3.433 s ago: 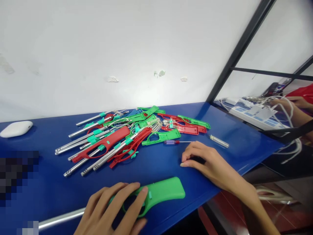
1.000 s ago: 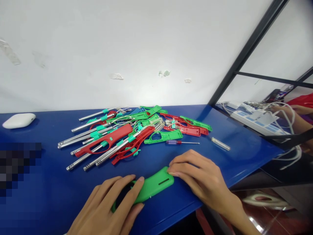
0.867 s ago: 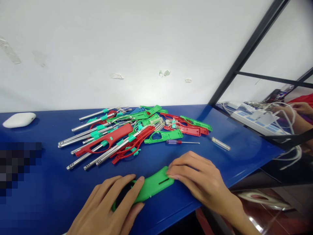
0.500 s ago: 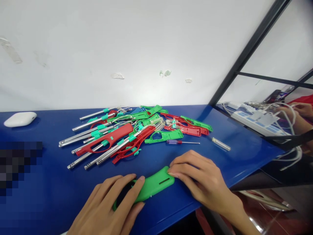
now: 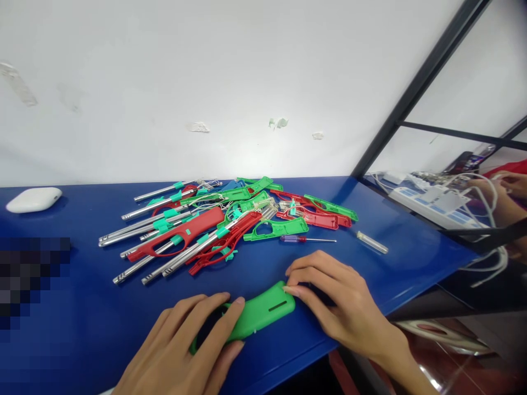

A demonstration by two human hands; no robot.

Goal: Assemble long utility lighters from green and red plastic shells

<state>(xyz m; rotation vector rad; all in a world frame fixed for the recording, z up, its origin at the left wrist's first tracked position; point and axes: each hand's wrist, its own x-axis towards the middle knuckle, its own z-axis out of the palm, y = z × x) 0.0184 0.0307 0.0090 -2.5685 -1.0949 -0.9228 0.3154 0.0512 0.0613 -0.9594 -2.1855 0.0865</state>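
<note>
A green plastic lighter casing (image 5: 263, 315), with a dark slot near its right end, lies low over the front of the blue table (image 5: 329, 291). My left hand (image 5: 185, 334) grips its left part, fingers across the trigger-guard loop and thumb along the near side. At the casing's far right corner, my right hand (image 5: 333, 296) is closed in a pinch, fingertips touching the edge. Whether something small sits between those fingertips I cannot make out. Beyond my hands lies a purple-handled screwdriver (image 5: 294, 239), and to its right a clear lighter fuel tube (image 5: 371, 242).
Behind lies a pile of metal lighter tubes (image 5: 152, 195), a red lighter casing (image 5: 177, 236) and green casing halves (image 5: 275, 229). A white earphone case (image 5: 34, 200) rests at the left. Past the black frame (image 5: 411, 104) are a power strip (image 5: 436, 206) and another person's hands (image 5: 486, 189).
My right fingertips have shifted slightly at the casing's corner, and the casing's right end has moved a touch to the right. My left hand keeps its grip.
</note>
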